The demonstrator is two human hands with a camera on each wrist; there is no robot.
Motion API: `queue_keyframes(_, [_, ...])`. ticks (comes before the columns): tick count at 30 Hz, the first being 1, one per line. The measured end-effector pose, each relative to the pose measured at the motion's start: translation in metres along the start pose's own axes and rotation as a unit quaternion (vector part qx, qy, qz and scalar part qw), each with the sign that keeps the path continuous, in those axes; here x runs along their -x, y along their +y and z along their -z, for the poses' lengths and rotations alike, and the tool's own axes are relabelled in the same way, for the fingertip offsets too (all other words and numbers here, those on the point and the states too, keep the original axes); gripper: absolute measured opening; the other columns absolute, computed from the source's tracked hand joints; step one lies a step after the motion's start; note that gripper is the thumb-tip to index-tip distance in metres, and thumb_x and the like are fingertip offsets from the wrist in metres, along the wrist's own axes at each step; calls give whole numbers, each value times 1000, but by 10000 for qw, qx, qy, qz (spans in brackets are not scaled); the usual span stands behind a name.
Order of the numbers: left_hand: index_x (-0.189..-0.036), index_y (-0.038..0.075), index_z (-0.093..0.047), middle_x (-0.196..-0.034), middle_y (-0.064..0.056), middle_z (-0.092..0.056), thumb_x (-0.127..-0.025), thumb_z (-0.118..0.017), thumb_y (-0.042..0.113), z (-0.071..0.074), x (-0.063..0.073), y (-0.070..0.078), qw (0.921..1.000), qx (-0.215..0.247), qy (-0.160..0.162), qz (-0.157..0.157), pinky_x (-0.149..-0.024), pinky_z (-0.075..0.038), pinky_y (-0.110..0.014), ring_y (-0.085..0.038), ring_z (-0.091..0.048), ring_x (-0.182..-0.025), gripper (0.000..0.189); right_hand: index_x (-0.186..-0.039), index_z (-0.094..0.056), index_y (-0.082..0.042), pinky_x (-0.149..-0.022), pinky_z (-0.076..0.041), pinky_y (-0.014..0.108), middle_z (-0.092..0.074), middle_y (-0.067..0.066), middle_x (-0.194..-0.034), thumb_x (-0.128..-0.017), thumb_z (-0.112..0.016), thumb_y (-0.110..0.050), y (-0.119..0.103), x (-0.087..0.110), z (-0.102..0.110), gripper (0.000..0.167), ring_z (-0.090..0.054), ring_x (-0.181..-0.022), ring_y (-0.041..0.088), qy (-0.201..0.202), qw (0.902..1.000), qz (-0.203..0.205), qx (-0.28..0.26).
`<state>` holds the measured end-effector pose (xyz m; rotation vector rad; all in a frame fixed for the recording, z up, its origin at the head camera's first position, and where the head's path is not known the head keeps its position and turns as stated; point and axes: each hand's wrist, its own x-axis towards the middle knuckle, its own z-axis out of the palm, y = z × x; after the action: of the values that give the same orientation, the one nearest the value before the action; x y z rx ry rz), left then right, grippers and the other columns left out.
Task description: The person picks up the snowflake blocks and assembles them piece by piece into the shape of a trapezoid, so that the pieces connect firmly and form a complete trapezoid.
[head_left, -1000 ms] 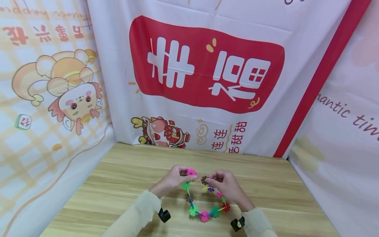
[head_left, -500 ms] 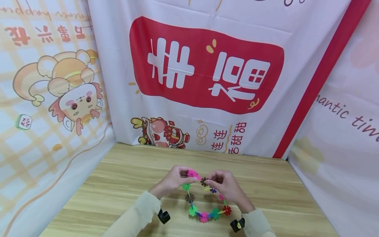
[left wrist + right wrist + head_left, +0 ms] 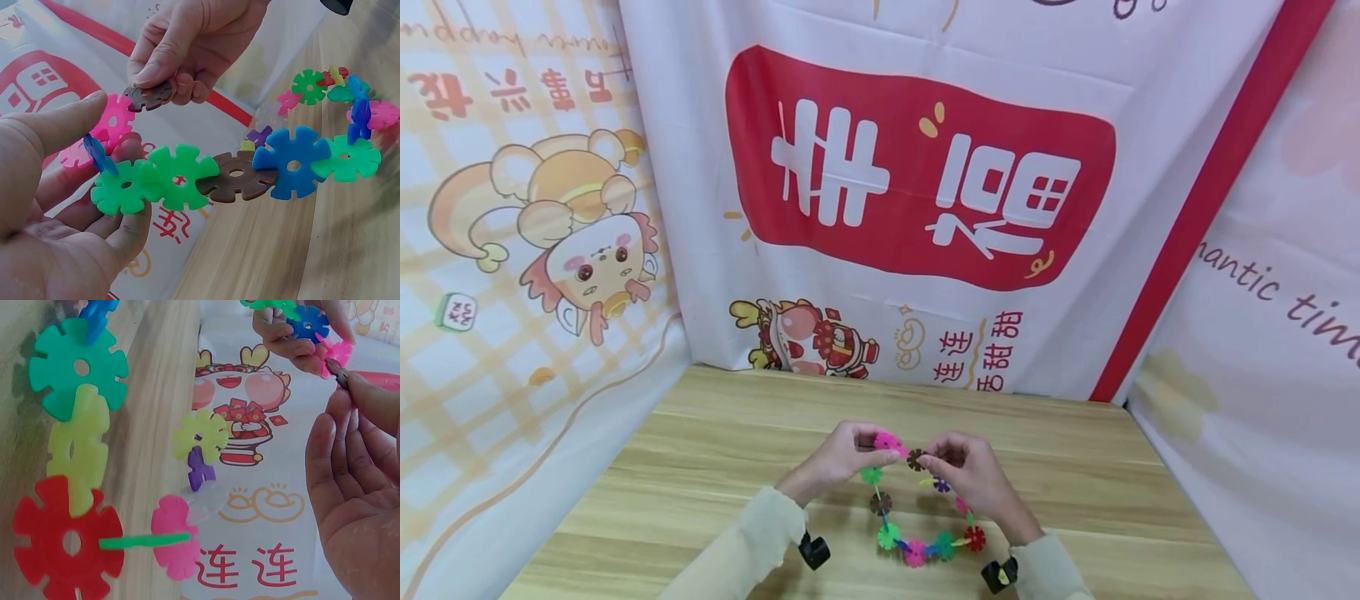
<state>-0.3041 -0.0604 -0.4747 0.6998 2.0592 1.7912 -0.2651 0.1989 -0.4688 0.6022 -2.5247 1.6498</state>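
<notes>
A chain of notched plastic snowflake discs in many colours hangs in a loop below both hands, its lower part near the tabletop. My left hand (image 3: 842, 457) holds one end, with the thumb and fingers about a pink disc (image 3: 115, 119) and the blue and green discs beside it. Between thumb and fingers, my right hand (image 3: 966, 467) pinches a brown disc (image 3: 149, 97). The brown disc's edge meets the pink disc; whether their slots interlock I cannot tell. In the right wrist view, a yellow disc (image 3: 200, 436) at the chain's other end hangs apart from the right hand.
A wood-grain table (image 3: 715, 467) lies under the hands. Printed cloth hangs behind it (image 3: 925, 333) and on both sides. Black camera mounts (image 3: 814, 550) sit at the wrists, by the light sleeves.
The small gap between the brown disc and the pink disc has closed. Both hands have stayed nearly in place, and the right side of the chain has sunk slightly.
</notes>
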Motion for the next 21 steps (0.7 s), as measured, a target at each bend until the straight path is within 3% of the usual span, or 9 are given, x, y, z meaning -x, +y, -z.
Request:
queue_keyframes(6, [-122, 7, -76, -118, -19, -77, -96, -80, 32, -1, -1, 3, 10000, -65, -1, 45, -88, -61, -28, -19, -73, -99, 37, -93, -74, -11, -58, -55, 21, -74, 22, -88, -95, -80, -22, -2, 0, -5, 13, -66, -69, 19, 194, 9998, -62, -2])
queue_keyframes(13, [-114, 12, -79, -108, -11, -79, -94, -82, 31, -1, -6, 4, 9996, -151, 102, 227, -83, -60, -29, -34, -72, -101, 28, -90, -75, -11, -58, -54, 20, -75, 18, -86, -94, -81, -19, -6, -3, -7, 11, -65, -68, 11, 394, 9990, -153, 127])
queue_keyframes(16, [-113, 10, -79, -105, -8, -79, -94, -82, 31, 0, -7, 6, 9995, -184, 13, 239, -84, -60, -29, -32, -72, -99, 28, -94, -76, -11, -61, -57, 23, -76, 15, -89, -94, -81, -21, -7, -6, -1, 11, -66, -70, 11, 91, 9991, -286, 290])
queue_keyframes(21, [-112, 10, -78, -100, -2, -78, -93, -83, 33, 0, -11, 6, 9991, -194, -262, 261, -83, -59, -29, -24, -71, -95, 30, -112, -76, -12, -79, -64, 27, -77, 8, -103, -96, -78, -33, 9, -17, 28, 26, -75, -91, 26, -1057, 9927, -243, 524])
